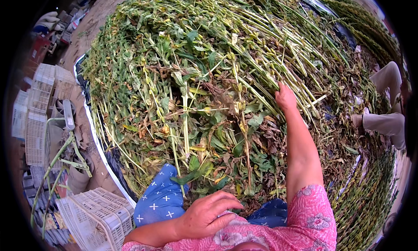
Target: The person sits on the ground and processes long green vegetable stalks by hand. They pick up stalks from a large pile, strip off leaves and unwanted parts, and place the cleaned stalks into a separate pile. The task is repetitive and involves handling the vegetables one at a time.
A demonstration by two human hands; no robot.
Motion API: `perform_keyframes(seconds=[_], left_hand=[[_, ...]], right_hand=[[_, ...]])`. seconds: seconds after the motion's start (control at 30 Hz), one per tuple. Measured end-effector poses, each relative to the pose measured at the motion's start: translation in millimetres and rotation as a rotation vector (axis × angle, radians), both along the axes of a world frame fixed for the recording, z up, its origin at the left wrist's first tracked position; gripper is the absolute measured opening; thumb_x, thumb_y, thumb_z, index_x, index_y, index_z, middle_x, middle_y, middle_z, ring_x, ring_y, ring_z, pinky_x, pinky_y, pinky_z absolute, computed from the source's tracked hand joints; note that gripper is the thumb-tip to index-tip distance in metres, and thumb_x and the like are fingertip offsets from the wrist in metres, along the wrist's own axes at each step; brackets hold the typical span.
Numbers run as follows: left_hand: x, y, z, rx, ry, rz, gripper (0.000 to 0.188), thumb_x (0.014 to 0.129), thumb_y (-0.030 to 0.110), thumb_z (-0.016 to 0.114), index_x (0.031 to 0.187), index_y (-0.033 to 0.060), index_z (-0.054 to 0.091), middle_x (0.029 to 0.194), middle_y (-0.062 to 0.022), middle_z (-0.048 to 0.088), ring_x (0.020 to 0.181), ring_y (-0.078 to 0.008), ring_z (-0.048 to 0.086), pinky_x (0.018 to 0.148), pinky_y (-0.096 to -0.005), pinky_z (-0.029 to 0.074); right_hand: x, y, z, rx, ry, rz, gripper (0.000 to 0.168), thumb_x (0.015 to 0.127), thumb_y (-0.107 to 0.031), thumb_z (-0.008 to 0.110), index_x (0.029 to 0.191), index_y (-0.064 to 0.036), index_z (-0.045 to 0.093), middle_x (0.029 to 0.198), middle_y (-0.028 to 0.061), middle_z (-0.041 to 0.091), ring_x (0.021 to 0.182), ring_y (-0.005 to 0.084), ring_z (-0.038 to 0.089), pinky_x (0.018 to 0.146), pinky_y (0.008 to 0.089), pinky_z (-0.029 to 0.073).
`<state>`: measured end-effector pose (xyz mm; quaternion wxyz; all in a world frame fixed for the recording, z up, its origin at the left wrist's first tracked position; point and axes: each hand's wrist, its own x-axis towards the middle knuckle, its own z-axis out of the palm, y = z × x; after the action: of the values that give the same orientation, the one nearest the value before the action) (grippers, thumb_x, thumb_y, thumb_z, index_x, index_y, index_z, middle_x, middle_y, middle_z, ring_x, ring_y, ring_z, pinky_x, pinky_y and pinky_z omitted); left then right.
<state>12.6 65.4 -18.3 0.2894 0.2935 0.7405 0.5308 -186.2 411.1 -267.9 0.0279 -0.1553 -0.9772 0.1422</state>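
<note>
My right hand [286, 97] reaches out to the right and is closed around the cut end of a bundle of green stalks [261, 71]. Narrow pods run along these stems, which look like sesame. Close to my body, above my lap, my left hand [212, 211] hangs bent with nothing in it, thumb apart from the fingers. Before me spreads a broad heap of cut leafy stalks [127, 68], with their pale ends towards me. Wilted brown and green leaves [225, 149] lie loose between my knees and the heap.
A black-and-white plastic sheet [98, 140] edges the heap on the left. Beyond it stand white plastic crates [98, 215], stacked crates [42, 97] and a green metal frame [62, 146]. At right are another person's legs [385, 120] and more stalks [365, 198].
</note>
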Motion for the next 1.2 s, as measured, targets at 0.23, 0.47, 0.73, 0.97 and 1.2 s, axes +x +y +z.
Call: perform_keyframes(seconds=[0.23, 0.47, 0.73, 0.97, 1.2], left_hand=[[6, -2, -4, 0.027, 0.028, 0.057, 0.023, 0.086, 0.019, 0.055, 0.104, 0.0037, 0.057, 0.099, -0.0145, 0.055, 0.089, -0.0302, 0.058, 0.076, -0.0355, 0.048], [12, -6, -5, 0.099, 0.009, 0.122, 0.022, 0.087, 0.018, 0.054, 0.102, 0.0028, 0.058, 0.095, -0.0106, 0.056, 0.086, -0.0218, 0.057, 0.074, -0.0295, 0.047], [16, -4, -13, 0.385, -0.597, 0.317, 0.035, 0.093, 0.021, 0.045, 0.124, 0.0035, 0.045, 0.113, -0.009, 0.054, 0.101, -0.0176, 0.054, 0.084, -0.0309, 0.045], [19, 11, 6, 0.582, -0.583, 0.092, 0.05, 0.093, 0.029, 0.047, 0.136, 0.009, 0.031, 0.127, -0.01, 0.047, 0.111, -0.0201, 0.05, 0.09, -0.032, 0.042], [29, 22, 10, 0.861, -0.564, -0.065, 0.051, 0.092, 0.029, 0.049, 0.136, 0.0114, 0.029, 0.122, -0.0081, 0.05, 0.108, -0.0196, 0.052, 0.089, -0.0353, 0.044]], right_hand=[[18, -30, 80, 0.078, -0.096, 0.184, 0.022, 0.081, -0.023, 0.049, 0.092, -0.004, 0.052, 0.091, 0.0203, 0.062, 0.087, 0.0352, 0.059, 0.079, 0.0475, 0.044], [82, -54, 196, -0.21, -0.119, 0.223, 0.022, 0.088, -0.021, 0.044, 0.084, 0.0, 0.048, 0.072, 0.0173, 0.055, 0.063, 0.0289, 0.053, 0.061, 0.0423, 0.043], [278, -69, 290, -1.195, -0.119, -0.17, 0.03, 0.085, -0.02, 0.054, 0.11, -0.003, 0.053, 0.086, 0.001, 0.054, 0.075, 0.009, 0.048, 0.066, 0.0255, 0.04], [358, -117, 346, -1.432, 0.047, -0.159, 0.035, 0.084, -0.017, 0.056, 0.114, 0.0, 0.051, 0.089, 0.0053, 0.057, 0.077, 0.0115, 0.051, 0.066, 0.0254, 0.043], [352, -162, 315, -1.537, -0.017, -0.141, 0.035, 0.086, -0.018, 0.052, 0.115, 0.0, 0.048, 0.091, 0.0058, 0.056, 0.072, 0.0121, 0.054, 0.063, 0.0252, 0.045]])
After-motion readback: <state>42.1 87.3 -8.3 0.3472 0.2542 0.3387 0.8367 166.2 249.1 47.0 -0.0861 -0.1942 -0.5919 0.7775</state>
